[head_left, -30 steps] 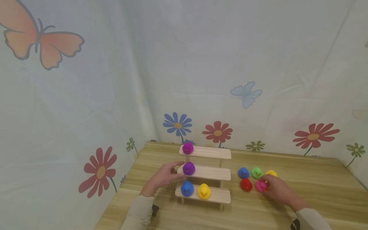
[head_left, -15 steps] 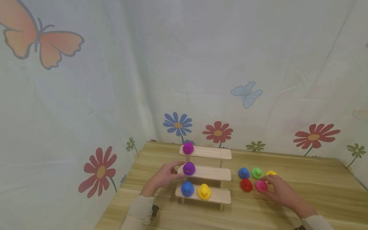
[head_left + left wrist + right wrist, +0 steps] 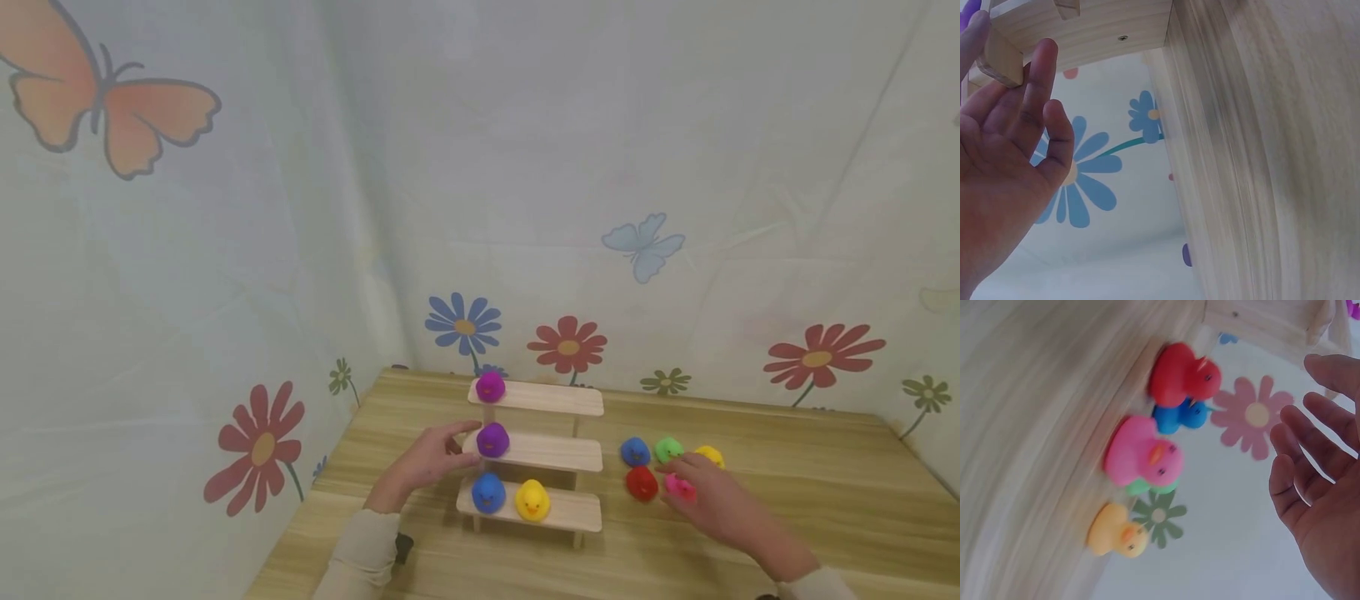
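In the head view my left hand (image 3: 431, 457) is at the left end of a three-tier wooden shelf (image 3: 558, 451), beside a purple duck (image 3: 492, 440) on the middle tier. The left wrist view shows its thumb and fingers on either side of the board end (image 3: 1000, 59), gripping it. My right hand (image 3: 716, 502) hovers over a pink rubber duck (image 3: 681, 487), partly covering it. Its fingers look relaxed and hold nothing in the right wrist view, apart from the pink duck.
Around the pink duck sit a red duck (image 3: 642, 483), a blue duck (image 3: 635, 452), a green duck (image 3: 669, 450) and a yellow duck (image 3: 709, 456). A magenta-purple duck (image 3: 491, 387) tops the shelf; another blue duck (image 3: 488, 493) and yellow duck (image 3: 532, 500) occupy its lowest tier.
My right hand, earlier with fingertips at the pink duck, has shifted slightly left over it, and the duck has turned a little. The left hand stays where it was.
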{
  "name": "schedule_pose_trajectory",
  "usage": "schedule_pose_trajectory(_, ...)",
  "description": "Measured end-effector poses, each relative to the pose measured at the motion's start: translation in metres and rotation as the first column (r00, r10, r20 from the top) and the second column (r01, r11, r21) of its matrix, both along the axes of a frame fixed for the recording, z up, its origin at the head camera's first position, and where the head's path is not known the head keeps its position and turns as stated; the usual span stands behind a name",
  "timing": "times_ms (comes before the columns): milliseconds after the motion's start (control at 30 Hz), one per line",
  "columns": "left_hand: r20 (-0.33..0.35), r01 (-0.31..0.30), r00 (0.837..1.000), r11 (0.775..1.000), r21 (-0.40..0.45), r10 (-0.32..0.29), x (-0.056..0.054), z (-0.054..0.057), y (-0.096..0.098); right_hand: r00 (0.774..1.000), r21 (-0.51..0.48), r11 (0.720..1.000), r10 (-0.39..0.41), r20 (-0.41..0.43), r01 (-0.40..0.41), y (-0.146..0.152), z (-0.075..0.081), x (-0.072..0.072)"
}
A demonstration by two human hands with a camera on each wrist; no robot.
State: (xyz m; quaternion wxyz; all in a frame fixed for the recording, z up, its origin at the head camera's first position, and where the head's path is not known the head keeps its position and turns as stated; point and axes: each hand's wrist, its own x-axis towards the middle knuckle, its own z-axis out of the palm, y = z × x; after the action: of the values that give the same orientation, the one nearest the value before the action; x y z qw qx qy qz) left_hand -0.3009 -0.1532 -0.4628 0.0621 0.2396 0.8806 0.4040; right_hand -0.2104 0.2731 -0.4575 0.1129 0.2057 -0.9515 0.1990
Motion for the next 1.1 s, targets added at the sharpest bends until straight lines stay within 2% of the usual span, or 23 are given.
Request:
schedule_pose_trajectory(133,0.003,0.0,1.0,1.0,-0.006,0.0,0.001,0.001,0.001,0.999,0.016,1.0,0.024,0.025,-0.025,-0.011,0.005,0.004)
schedule_pose_trajectory(367,0.012,0.007,1.0,1.0,-0.001,-0.006,0.001,0.003,0.001,0.985,0.056,0.989,0.14,-0.096,-0.135,-0.031,0.006,0.007)
schedule_pose_trajectory(500,0.018,0.012,1.0,1.0,0.011,-0.012,0.001,0.002,0.0,0.981,0.086,0.986,0.151,-0.125,-0.141,-0.042,0.008,0.009)
schedule_pose_trajectory(633,0.022,0.01,1.0,1.0,0.023,-0.011,0.001,0.003,0.0,0.97,0.068,0.979,0.198,-0.143,-0.19,-0.054,0.011,0.009)
schedule_pose_trajectory(867,0.034,0.013,0.999,0.999,0.035,-0.014,-0.001,0.003,0.0,0.925,0.036,0.955,0.296,-0.238,-0.296,-0.08,0.007,0.004)
schedule_pose_trajectory(900,0.035,0.014,0.999,0.999,0.036,-0.015,-0.001,0.003,0.0,0.924,0.03,0.952,0.302,-0.234,-0.304,-0.084,0.007,0.004)
schedule_pose_trajectory(1100,0.031,0.024,0.999,0.999,0.036,-0.025,-0.002,0.003,-0.001,0.954,0.014,0.958,0.287,-0.084,-0.287,-0.102,0.009,0.002)
